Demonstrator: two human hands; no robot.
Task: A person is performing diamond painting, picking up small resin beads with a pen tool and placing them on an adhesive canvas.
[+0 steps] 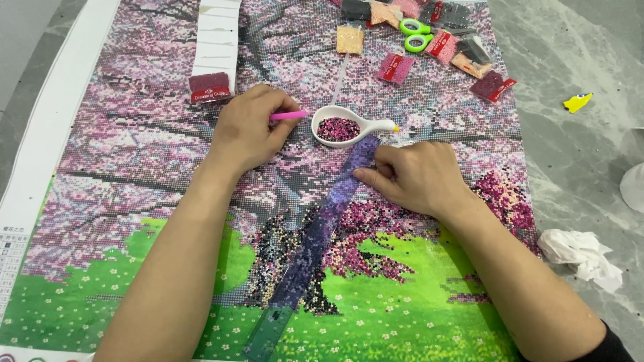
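The picture canvas point(134, 174) covers most of the grey desk point(583, 167), leaving bare room only at the right. The left hand point(249, 131) rests palm down, pinching a pink pen point(290, 115) that points right toward a white bead tray point(349, 127). The right hand point(416, 177) presses flat on a clear ruler point(322, 234), which runs from near left to far right.

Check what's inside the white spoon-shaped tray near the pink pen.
The white tray holds a heap of small dark purple and pink beads filling its bowl. The bowl's floor under the heap is covered. The left hand holds the pink pen beside it.
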